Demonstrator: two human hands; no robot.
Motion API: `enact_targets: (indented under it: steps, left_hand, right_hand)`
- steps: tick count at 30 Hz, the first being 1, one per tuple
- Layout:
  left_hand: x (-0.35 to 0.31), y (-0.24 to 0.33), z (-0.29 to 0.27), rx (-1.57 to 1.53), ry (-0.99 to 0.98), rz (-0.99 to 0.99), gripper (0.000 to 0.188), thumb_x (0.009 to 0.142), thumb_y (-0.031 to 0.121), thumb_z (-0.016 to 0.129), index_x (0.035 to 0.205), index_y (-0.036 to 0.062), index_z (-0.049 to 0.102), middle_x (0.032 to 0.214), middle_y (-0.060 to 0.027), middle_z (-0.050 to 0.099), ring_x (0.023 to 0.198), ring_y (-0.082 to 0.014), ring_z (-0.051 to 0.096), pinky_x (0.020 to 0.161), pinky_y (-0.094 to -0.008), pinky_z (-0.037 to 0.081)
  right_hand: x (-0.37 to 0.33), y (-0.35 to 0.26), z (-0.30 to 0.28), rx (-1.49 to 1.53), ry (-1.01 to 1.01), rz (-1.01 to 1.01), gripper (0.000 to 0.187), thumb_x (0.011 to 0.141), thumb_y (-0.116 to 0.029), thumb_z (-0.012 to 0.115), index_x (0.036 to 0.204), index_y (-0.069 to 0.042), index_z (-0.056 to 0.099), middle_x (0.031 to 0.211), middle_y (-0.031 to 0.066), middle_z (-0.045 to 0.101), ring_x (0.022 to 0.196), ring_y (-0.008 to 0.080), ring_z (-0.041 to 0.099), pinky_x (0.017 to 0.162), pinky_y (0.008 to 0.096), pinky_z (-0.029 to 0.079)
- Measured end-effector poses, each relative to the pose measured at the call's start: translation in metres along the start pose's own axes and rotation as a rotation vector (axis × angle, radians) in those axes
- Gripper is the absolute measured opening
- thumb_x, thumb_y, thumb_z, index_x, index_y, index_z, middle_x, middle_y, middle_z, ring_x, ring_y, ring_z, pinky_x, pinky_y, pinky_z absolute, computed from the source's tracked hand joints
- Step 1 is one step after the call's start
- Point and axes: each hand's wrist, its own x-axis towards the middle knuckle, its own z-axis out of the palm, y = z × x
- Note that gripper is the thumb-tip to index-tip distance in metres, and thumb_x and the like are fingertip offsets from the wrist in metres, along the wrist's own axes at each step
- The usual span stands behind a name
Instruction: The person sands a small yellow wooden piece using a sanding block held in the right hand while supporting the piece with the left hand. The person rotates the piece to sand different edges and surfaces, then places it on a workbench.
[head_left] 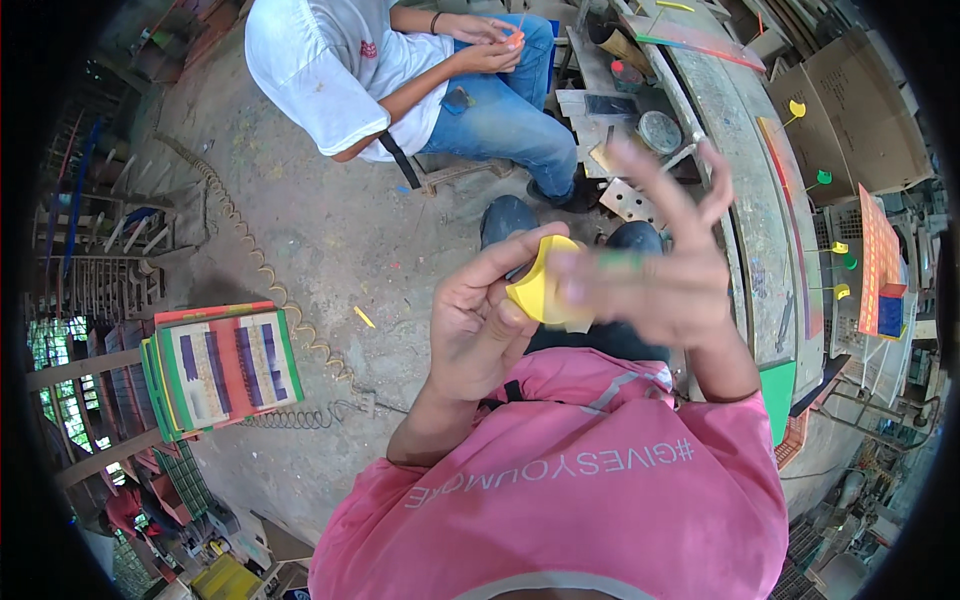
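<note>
At the far left a stack of striped boards [222, 368] — red, green, purple and cream — lies on the dusty concrete floor [330, 230], with a coiled wire [262, 268] trailing past it. Above, a seated person in a white shirt [330, 75] and jeans works a small orange thing between their own hands.

The left hand [480, 325] is closed around a curved yellow piece [540, 288], thumb laid over its top edge and fingers curled behind it, so the piece sits held up in front of the chest, above the knees. The right hand [665, 270] is against the piece's right side, blurred; its fingers are spread wide and point upward (whether thumb and forefinger pinch the yellow piece I cannot tell).

Further right runs a long paint-spattered workbench [755, 190], and beyond it small yellow and green pieces on sticks [835, 262] stand beside a red panel [878, 255].
</note>
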Motion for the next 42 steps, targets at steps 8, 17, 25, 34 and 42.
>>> enact_targets:
  steps: [8, 17, 25, 34, 42]
  left_hand:
    - [0.007, 0.0, -0.003, -0.127, -0.091, -0.045, 0.059, 0.093, 0.028, 0.059, 0.132, -0.0115, 0.039, 0.126, -0.0218, 0.052, 0.11, -0.0261, 0.057, 0.094, -0.0383, 0.048]
    - [0.007, 0.003, -0.001, -0.167, -0.056, -0.111, 0.056, 0.094, 0.027, 0.056, 0.133, -0.0097, 0.038, 0.13, -0.0224, 0.049, 0.113, -0.0281, 0.056, 0.094, -0.0388, 0.049]
    - [0.013, -0.004, -0.006, -0.131, 0.015, -0.067, 0.053, 0.095, 0.023, 0.055, 0.134, -0.0084, 0.038, 0.125, -0.0169, 0.054, 0.11, -0.0243, 0.058, 0.095, -0.0388, 0.048]
    - [0.011, 0.002, 0.004, -0.07, -0.038, -0.091, 0.062, 0.093, 0.026, 0.057, 0.135, -0.0116, 0.031, 0.131, -0.0233, 0.048, 0.117, -0.0288, 0.054, 0.1, -0.0414, 0.044]
    - [0.007, 0.007, 0.004, -0.217, 0.03, -0.203, 0.061, 0.094, 0.031, 0.055, 0.134, -0.0113, 0.035, 0.125, -0.0213, 0.052, 0.107, -0.0259, 0.06, 0.094, -0.0364, 0.049]
  right_hand:
    - [0.0, 0.014, -0.001, -0.073, -0.023, 0.05, 0.02, 0.076, -0.014, 0.06, 0.088, -0.02, 0.075, 0.096, -0.001, 0.072, 0.122, 0.038, 0.051, 0.108, 0.0537, 0.011]
    - [0.002, 0.008, -0.005, 0.045, -0.031, 0.0, 0.021, 0.079, -0.019, 0.059, 0.094, -0.022, 0.074, 0.099, -0.0036, 0.072, 0.119, 0.0399, 0.053, 0.107, 0.0553, 0.01]
    - [-0.02, -0.013, 0.001, 0.307, -0.078, 0.121, 0.021, 0.078, -0.017, 0.063, 0.096, -0.019, 0.074, 0.102, -0.005, 0.071, 0.122, 0.0322, 0.053, 0.105, 0.0536, 0.009]
    - [-0.018, -0.014, -0.002, 0.107, 0.012, 0.089, 0.025, 0.081, -0.014, 0.057, 0.096, -0.025, 0.074, 0.102, -0.0096, 0.071, 0.12, 0.0293, 0.054, 0.103, 0.0537, 0.007]
    - [-0.017, -0.011, 0.0, -0.039, 0.083, 0.008, 0.021, 0.079, -0.014, 0.058, 0.088, -0.022, 0.074, 0.097, -0.0052, 0.072, 0.119, 0.0335, 0.054, 0.108, 0.0534, 0.008]
